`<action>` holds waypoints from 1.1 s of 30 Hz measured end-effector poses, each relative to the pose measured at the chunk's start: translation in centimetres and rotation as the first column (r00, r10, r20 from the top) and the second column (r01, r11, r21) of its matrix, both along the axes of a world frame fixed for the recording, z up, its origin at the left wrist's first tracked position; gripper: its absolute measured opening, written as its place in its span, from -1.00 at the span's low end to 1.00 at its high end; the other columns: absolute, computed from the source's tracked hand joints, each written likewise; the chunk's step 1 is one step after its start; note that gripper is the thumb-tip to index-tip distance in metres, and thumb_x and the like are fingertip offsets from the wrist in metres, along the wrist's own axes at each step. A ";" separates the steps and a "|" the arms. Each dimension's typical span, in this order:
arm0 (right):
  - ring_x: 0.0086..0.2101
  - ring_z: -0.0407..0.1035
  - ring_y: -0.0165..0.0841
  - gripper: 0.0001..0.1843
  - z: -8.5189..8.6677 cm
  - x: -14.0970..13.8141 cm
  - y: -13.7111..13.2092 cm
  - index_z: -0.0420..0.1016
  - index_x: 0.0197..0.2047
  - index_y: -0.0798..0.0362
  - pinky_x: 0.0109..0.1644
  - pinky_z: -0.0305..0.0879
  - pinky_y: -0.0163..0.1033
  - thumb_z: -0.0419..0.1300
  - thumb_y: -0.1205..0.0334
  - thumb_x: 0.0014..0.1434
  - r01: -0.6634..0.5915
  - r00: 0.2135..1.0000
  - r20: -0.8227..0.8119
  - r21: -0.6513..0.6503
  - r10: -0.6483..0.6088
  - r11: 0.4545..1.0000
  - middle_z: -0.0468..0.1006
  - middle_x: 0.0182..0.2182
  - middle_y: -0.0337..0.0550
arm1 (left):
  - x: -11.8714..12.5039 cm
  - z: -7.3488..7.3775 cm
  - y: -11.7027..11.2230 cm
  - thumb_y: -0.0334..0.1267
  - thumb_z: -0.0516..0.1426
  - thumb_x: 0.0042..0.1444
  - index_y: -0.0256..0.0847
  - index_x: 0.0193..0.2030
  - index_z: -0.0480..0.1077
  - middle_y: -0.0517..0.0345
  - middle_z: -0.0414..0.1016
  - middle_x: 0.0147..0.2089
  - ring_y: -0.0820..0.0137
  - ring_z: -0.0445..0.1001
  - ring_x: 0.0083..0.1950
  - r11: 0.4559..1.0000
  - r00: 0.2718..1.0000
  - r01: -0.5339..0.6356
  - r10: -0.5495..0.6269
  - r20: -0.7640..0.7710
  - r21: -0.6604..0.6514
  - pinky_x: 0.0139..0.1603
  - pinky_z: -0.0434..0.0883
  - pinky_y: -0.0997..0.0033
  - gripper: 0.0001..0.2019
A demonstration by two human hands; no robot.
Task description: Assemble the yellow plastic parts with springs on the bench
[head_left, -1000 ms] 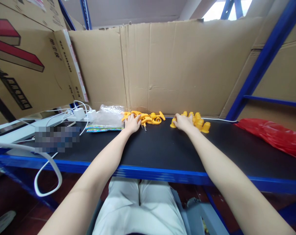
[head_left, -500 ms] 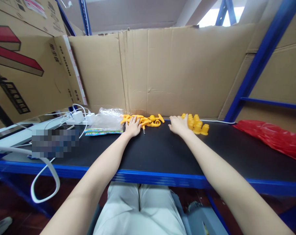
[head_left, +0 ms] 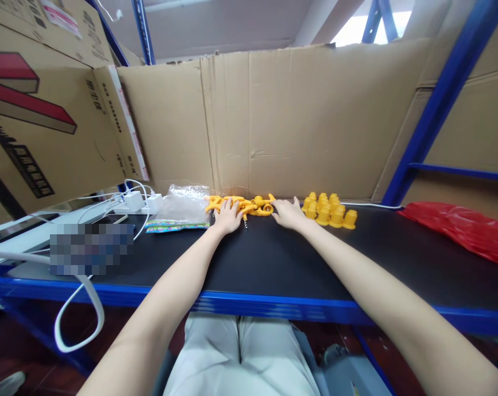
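Note:
A pile of yellow plastic pieces [head_left: 263,210] lies at the back of the black table top, with T-shaped handles and ring-shaped frames among them. From it a metal corkscrew spiral [head_left: 245,223] sticks out toward me. My left hand [head_left: 228,216] rests on the left part of the pile, fingers spread. Just at the pile's right end, my right hand [head_left: 289,213] has its fingers stretched out and apart; its fingertips are close to a T-shaped handle [head_left: 271,197]. Several yellow flanged caps [head_left: 336,215] stand grouped to the right of that hand.
A clear plastic bag [head_left: 185,203] lies left of the pile, near white plugs and cables [head_left: 134,201]. At the right sits a red plastic bag [head_left: 451,223]. Cardboard [head_left: 294,121] walls the back, and a blue rail [head_left: 274,306] edges the table's front.
My right hand has moved left, away from the yellow caps to the right end of the pile. My left hand stays on the pile. The view has shifted slightly.

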State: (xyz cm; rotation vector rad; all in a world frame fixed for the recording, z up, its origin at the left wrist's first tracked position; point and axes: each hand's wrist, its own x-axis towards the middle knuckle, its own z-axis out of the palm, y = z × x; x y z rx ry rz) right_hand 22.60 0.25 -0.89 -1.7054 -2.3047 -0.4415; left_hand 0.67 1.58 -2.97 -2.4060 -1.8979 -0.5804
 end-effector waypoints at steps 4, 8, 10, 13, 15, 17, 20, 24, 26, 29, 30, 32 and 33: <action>0.01 0.32 -0.11 -0.61 1.0 -0.7 1.6 0.33 0.10 0.14 0.18 -0.11 0.29 -0.02 0.28 0.23 0.010 1.000 0.004 0.034 -0.010 0.999 0.44 0.03 0.09 | 0.4 0.4 -0.8 -0.01 -0.16 0.24 -0.03 0.33 0.04 -0.02 -0.24 0.46 0.07 -0.22 0.44 0.995 0.995 0.092 -0.091 -0.035 0.037 0.25 -0.05 -0.33 -0.47; 0.06 0.28 -0.13 -0.58 1.9 -1.9 3.0 0.34 0.12 0.06 0.14 0.05 0.17 -0.03 0.33 0.21 -0.029 0.999 -0.015 0.011 0.029 1.000 0.41 0.08 0.05 | 0.5 0.5 -1.1 0.02 -0.14 0.23 0.05 0.28 0.15 0.08 -0.23 0.46 0.13 -0.24 0.45 0.978 0.973 0.207 -0.209 -0.094 -0.028 0.28 -0.14 -0.31 -0.50; 0.09 0.26 -0.15 -0.57 1.9 -2.7 3.6 0.33 0.14 0.01 0.09 0.14 0.07 -0.03 0.32 0.21 -0.051 0.998 -0.037 -0.053 0.049 0.997 0.38 0.12 -0.01 | 0.5 0.5 -1.1 0.02 -0.16 0.23 0.02 0.27 0.17 0.09 -0.18 0.45 0.16 -0.26 0.45 0.973 0.967 0.215 -0.224 -0.122 -0.080 0.30 -0.21 -0.27 -0.50; 0.10 0.25 -0.16 -0.52 1.3 -3.9 4.3 0.29 0.18 -0.05 0.08 0.16 0.00 0.04 0.28 0.18 -0.058 0.998 -0.032 -0.149 0.054 0.987 0.37 0.15 -0.08 | 0.6 0.5 -1.1 -0.01 -0.20 0.23 -0.04 0.31 0.11 0.08 -0.14 0.44 0.19 -0.28 0.45 0.972 0.966 0.200 -0.217 -0.142 -0.123 0.31 -0.28 -0.26 -0.47; 0.10 0.24 -0.15 -0.48 1.0 -4.6 4.4 0.25 0.21 -0.03 0.11 0.13 -0.01 0.09 0.23 0.16 -0.059 0.998 -0.005 -0.140 0.059 0.988 0.36 0.14 -0.07 | 0.7 0.5 -1.1 -0.02 -0.20 0.22 -0.09 0.33 0.06 0.05 -0.14 0.44 0.18 -0.29 0.45 0.974 0.967 0.190 -0.207 -0.150 -0.123 0.32 -0.29 -0.25 -0.44; 0.10 0.24 -0.15 -0.47 0.9 -5.1 4.4 0.25 0.21 -0.01 0.11 0.10 -0.03 0.11 0.22 0.16 -0.061 0.998 0.029 -0.092 0.064 0.994 0.36 0.12 -0.03 | 0.8 0.5 -1.1 -0.02 -0.20 0.22 -0.12 0.34 0.04 0.04 -0.15 0.44 0.18 -0.30 0.45 0.976 0.968 0.179 -0.197 -0.155 -0.121 0.32 -0.30 -0.25 -0.43; 0.04 0.31 -0.17 -0.58 1.1 -5.4 4.2 0.31 0.12 0.01 0.04 0.14 -0.09 0.10 0.24 0.18 -0.049 0.995 0.079 -0.054 0.053 0.997 0.37 0.07 0.02 | 0.9 0.4 -1.2 -0.01 -0.20 0.21 -0.14 0.33 0.05 0.03 -0.17 0.45 0.18 -0.31 0.46 0.977 0.969 0.172 -0.190 -0.158 -0.122 0.31 -0.29 -0.26 -0.42; -0.06 0.38 -0.19 -0.61 1.6 -5.5 4.3 0.29 0.06 0.05 -0.09 0.20 -0.18 0.13 0.25 0.15 -0.037 0.992 0.118 -0.086 0.047 0.996 0.42 0.01 0.02 | 0.9 0.4 -1.2 -0.01 -0.20 0.22 -0.17 0.32 0.08 0.00 -0.20 0.45 0.19 -0.31 0.46 0.979 0.967 0.172 -0.189 -0.172 -0.111 0.31 -0.28 -0.25 -0.43; -0.08 0.40 -0.19 -0.58 1.7 -5.4 4.4 0.25 0.08 0.09 -0.11 0.20 -0.19 0.14 0.28 0.14 -0.032 0.988 0.145 -0.093 0.045 0.995 0.45 -0.02 0.05 | 1.0 0.4 -1.2 -0.03 -0.19 0.22 -0.16 0.31 0.09 -0.02 -0.20 0.45 0.18 -0.30 0.45 0.980 0.967 0.172 -0.187 -0.172 -0.098 0.31 -0.27 -0.26 -0.45; -0.10 0.41 -0.18 -0.61 2.0 -5.1 4.2 0.24 0.10 0.16 -0.09 0.20 -0.15 0.03 0.38 0.19 -0.032 0.985 0.168 -0.019 0.034 0.999 0.43 -0.02 0.14 | 1.0 0.3 -1.1 -0.05 -0.17 0.22 -0.15 0.31 0.08 -0.05 -0.18 0.44 0.17 -0.28 0.45 0.982 0.970 0.173 -0.185 -0.161 -0.081 0.31 -0.25 -0.27 -0.46; -0.11 0.41 -0.17 -0.63 2.3 -5.0 4.0 0.26 0.09 0.18 -0.08 0.19 -0.14 -0.02 0.41 0.20 -0.029 0.987 0.161 0.015 0.026 0.999 0.42 -0.01 0.17 | 1.1 0.2 -1.0 -0.05 -0.16 0.22 -0.15 0.31 0.07 -0.06 -0.18 0.44 0.18 -0.28 0.45 0.981 0.970 0.175 -0.185 -0.156 -0.078 0.31 -0.25 -0.27 -0.46; -0.13 0.41 -0.15 -0.65 3.1 -4.5 3.4 0.31 0.03 0.20 -0.08 0.19 -0.11 -0.06 0.44 0.19 -0.005 0.993 0.121 0.071 -0.003 0.997 0.40 -0.02 0.20 | 1.1 0.1 -0.9 -0.05 -0.17 0.23 -0.15 0.32 0.05 -0.07 -0.19 0.44 0.18 -0.28 0.45 0.981 0.971 0.179 -0.188 -0.145 -0.078 0.30 -0.25 -0.27 -0.46; -0.13 0.40 -0.14 -0.66 3.6 -4.2 3.1 0.33 0.00 0.19 -0.08 0.19 -0.11 -0.05 0.45 0.17 0.012 0.996 0.087 0.096 -0.021 0.995 0.39 -0.02 0.19 | 1.0 0.1 -0.9 -0.04 -0.18 0.24 -0.15 0.32 0.05 -0.07 -0.19 0.44 0.18 -0.28 0.45 0.981 0.972 0.179 -0.189 -0.138 -0.079 0.30 -0.25 -0.28 -0.46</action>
